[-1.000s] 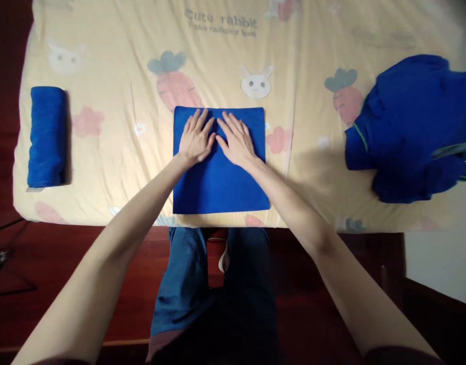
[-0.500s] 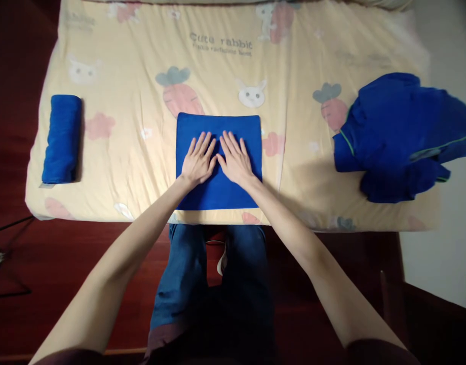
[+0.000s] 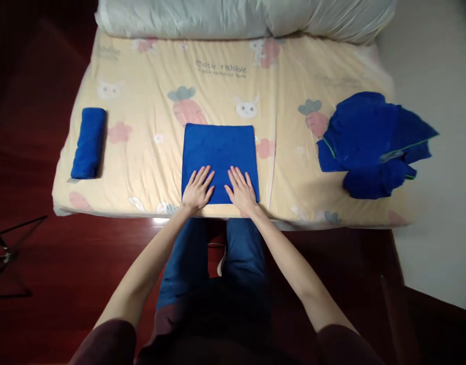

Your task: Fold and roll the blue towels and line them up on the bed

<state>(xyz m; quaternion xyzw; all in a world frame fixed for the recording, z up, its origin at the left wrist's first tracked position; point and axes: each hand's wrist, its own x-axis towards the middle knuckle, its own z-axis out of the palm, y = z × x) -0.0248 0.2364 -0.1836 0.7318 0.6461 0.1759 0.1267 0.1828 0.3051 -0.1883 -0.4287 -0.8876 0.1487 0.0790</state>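
A blue cloth [image 3: 220,147], folded into a flat square, lies near the front edge of the bed. My left hand [image 3: 197,190] rests flat on its near left corner, fingers stretched out. On the near right part, my right hand [image 3: 241,190] lies palm down with its fingers extended. Neither hand grips anything. Off to the left is a rolled blue cloth [image 3: 89,143] with a small pale tag at its near end. A crumpled heap of blue cloth [image 3: 364,139] with green edging sits at the right.
The bed's yellow sheet [image 3: 149,167] carries rabbit and carrot prints. A thick pale quilt [image 3: 187,17] runs along the far side. A white wall [image 3: 438,213] borders the right end. Thin black stand legs [image 3: 7,256] stand on the dark red floor at lower left.
Both hands have slid towards me over the folded cloth, from its middle to its near edge, and moved slightly apart. The camera view has shifted, bringing the quilt into sight.
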